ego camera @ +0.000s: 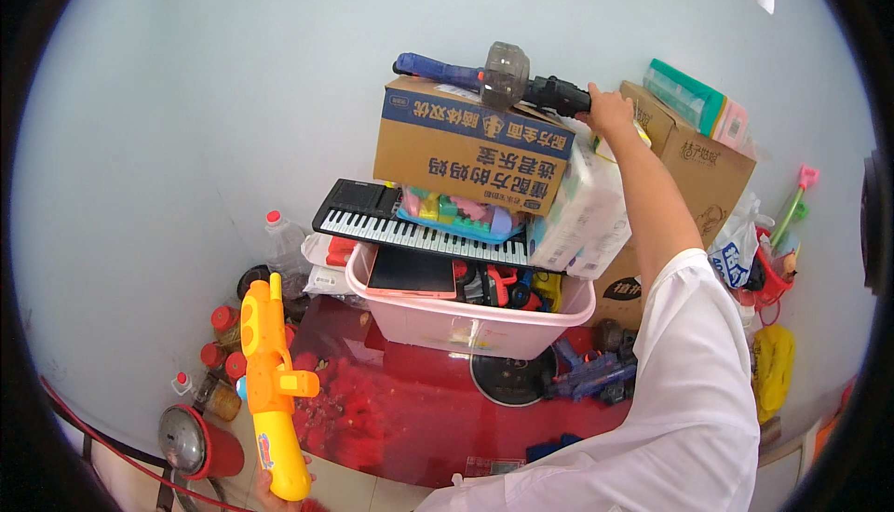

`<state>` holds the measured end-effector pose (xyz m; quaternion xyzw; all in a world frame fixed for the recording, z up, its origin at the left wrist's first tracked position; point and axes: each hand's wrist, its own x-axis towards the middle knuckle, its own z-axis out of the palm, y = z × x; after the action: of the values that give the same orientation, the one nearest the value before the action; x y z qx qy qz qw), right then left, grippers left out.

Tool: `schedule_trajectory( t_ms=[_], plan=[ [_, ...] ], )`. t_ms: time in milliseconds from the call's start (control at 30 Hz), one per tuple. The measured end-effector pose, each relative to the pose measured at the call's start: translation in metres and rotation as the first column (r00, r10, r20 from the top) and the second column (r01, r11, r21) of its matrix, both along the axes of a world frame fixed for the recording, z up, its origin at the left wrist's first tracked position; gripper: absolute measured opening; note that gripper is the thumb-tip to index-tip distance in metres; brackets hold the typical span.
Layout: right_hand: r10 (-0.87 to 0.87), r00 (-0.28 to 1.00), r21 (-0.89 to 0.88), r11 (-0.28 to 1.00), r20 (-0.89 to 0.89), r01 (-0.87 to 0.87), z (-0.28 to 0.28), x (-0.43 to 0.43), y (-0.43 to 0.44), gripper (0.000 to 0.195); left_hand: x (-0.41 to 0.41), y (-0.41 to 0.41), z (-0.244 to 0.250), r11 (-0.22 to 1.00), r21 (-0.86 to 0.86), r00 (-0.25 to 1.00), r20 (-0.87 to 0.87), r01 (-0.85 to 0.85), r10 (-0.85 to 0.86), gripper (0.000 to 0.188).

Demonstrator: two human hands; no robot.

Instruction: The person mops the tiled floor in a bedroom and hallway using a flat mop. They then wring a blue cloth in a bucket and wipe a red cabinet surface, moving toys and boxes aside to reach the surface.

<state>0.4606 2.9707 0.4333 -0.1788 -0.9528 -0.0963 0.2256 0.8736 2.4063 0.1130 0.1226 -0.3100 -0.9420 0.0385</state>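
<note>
My left hand (265,491), at the bottom left, holds a yellow and orange toy water gun (273,400) by its lower end, barrel upward. Stretched far forward, my right hand (609,111) grips the black end of a toy blaster (559,95). That blaster has a blue section and a smoky see-through round container, and it lies across the top of a printed cardboard carton (471,142). Beneath the carton are a tub of colourful toy blocks (457,213) and an electronic keyboard (426,236). The fingertips of my right hand are partly hidden.
A pink plastic bin (461,320) with toys stands on a glossy red table (405,435). Wrapped tissue packs (583,212) lean beside the carton. Another blue toy blaster (594,376) lies at right. Red-capped jars (225,318) and a red bucket (223,449) stand left. Cartons (698,170) rise at right.
</note>
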Motion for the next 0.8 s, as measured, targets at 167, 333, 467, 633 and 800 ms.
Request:
schedule_trajectory(
  t_ms=[167, 333, 467, 633, 800],
  plan=[
    [0.137, 0.981, 0.049, 0.99, -0.138, -0.132, -0.007, 0.028, 0.014, 0.067, -0.001, 0.003, -0.004, 1.0, 0.006, 0.991, -0.132, 0.024, -0.023, 0.078],
    [0.513, 0.673, 0.043, 0.811, -0.532, -0.584, -0.019, 0.097, 0.021, 0.053, -0.049, 0.023, 0.078, 0.859, -0.477, 0.941, -0.338, -0.187, 0.017, 0.1],
    [0.654, 0.564, 0.003, 0.655, -0.505, -0.756, -0.057, 0.193, 0.0, 0.041, -0.13, 0.055, 0.184, 0.483, -0.797, 0.845, -0.5, -0.363, -0.191, 0.094],
    [0.569, 0.688, -0.189, 0.692, -0.451, -0.696, -0.12, 0.306, 0.032, 0.029, -0.253, 0.132, 0.319, 0.173, -0.73, 0.599, -0.653, -0.661, -0.464, 0.081],
    [0.224, 0.925, -0.412, 0.845, -0.306, -0.341, -0.192, 0.419, 0.088, 0.021, -0.334, 0.216, 0.421, -0.532, 0.078, 0.348, -0.675, -0.843, -0.651, 0.076]
  ],
)
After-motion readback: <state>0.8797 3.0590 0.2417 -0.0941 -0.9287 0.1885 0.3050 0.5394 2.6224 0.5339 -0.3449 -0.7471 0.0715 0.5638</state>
